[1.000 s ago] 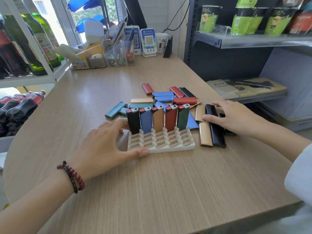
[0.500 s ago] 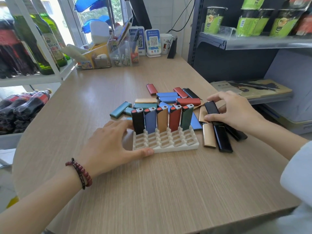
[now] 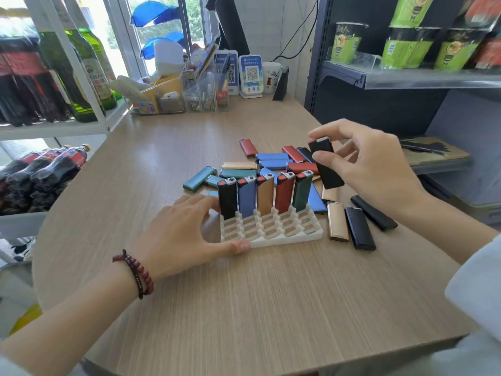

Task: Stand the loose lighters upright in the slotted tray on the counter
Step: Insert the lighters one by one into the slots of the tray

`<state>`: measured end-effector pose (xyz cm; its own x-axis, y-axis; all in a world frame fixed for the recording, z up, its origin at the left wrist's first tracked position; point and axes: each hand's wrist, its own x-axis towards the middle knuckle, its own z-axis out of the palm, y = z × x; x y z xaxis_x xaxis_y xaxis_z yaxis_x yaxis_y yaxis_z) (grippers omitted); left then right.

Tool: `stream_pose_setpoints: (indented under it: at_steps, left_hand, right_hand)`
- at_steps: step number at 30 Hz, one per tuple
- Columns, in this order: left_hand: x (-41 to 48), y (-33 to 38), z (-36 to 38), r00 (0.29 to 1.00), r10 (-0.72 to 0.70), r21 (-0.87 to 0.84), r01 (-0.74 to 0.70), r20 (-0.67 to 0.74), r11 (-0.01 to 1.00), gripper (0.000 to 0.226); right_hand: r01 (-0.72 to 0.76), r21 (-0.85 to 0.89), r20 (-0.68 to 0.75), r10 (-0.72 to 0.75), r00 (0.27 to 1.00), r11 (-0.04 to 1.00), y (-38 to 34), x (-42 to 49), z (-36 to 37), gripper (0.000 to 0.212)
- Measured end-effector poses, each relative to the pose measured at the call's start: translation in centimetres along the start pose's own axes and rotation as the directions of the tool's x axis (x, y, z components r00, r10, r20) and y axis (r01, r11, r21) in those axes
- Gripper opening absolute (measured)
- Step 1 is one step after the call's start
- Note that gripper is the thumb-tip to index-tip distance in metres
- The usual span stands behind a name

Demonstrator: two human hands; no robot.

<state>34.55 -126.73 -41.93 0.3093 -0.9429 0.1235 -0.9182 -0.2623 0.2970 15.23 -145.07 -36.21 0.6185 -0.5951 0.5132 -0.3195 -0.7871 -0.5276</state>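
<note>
A white slotted tray [image 3: 287, 238] sits on the wooden counter [image 3: 244, 308]. Its back row holds several upright lighters: black [image 3: 227, 200], blue [image 3: 246, 198], tan [image 3: 265, 195], red [image 3: 284, 193] and green [image 3: 302, 191]. My left hand [image 3: 179, 232] rests against the tray's left side, thumb on its front corner. My right hand [image 3: 368, 164] holds a black lighter [image 3: 326, 169] in the air, above and right of the tray, pinched between thumb and fingers. Loose lighters [image 3: 273, 161] lie flat behind the tray; a tan one [image 3: 337, 222] and two black ones [image 3: 360, 228] lie to its right.
A dark shelf unit [image 3: 379, 77] with green cups stands at the right. Clear organiser boxes [image 3: 189, 96] and QR code stands [image 3: 250, 76] line the counter's back. Bottles [image 3: 81, 77] fill white shelves at the left. Bare counter stretches in front of the tray.
My right hand has picked a black lighter off the counter at the right and lifted it up above the pile. My left hand has stayed against the tray.
</note>
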Motion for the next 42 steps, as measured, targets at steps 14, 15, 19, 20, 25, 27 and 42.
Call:
stream_pose_setpoints:
  at_steps: [14, 15, 19, 20, 25, 27, 42]
  left_hand:
    - [-0.4, 0.6, -0.5, 0.998, -0.052, -0.033, 0.054, 0.046, 0.998, 0.069]
    - [-0.4, 0.5, -0.5, 0.998, -0.05, -0.032, 0.051, 0.04, 0.998, 0.07]
    - [-0.5, 0.2, -0.3, 1.0, -0.016, -0.048, 0.017, 0.019, 0.999, 0.081]
    - [-0.5, 0.2, -0.3, 1.0, -0.012, -0.053, 0.013, 0.017, 0.999, 0.082]
    - [-0.5, 0.5, -0.6, 0.999, -0.024, -0.024, 0.025, 0.026, 0.999, 0.078]
    - [-0.6, 0.7, -0.8, 0.999, -0.037, -0.017, 0.038, 0.029, 0.999, 0.074]
    - [-0.5, 0.3, -0.6, 0.999, -0.035, -0.039, 0.036, 0.035, 0.999, 0.069]
  right_hand:
    - [0.068, 0.306, 0.278, -0.157, 0.948, 0.95, -7.0, 0.1, 3.5, 0.022]
    - [0.087, 0.296, 0.291, -0.177, 0.94, 0.951, -7.1, 0.2, 3.9, 0.021]
    - [0.148, 0.239, 0.34, -0.225, 0.913, 0.96, -7.1, 0.3, 4.9, 0.019]
    - [0.17, 0.215, 0.346, -0.238, 0.908, 0.962, -7.0, 0.2, 5.1, 0.019]
    - [0.246, 0.143, 0.358, -0.282, 0.89, 0.959, -6.3, 0.2, 6.0, 0.02]
    - [0.254, 0.138, 0.346, -0.287, 0.893, 0.957, -6.2, 0.1, 6.0, 0.02]
    - [0.411, -0.037, 0.242, -0.391, 0.888, 0.911, -5.4, 0.3, 6.7, 0.022]
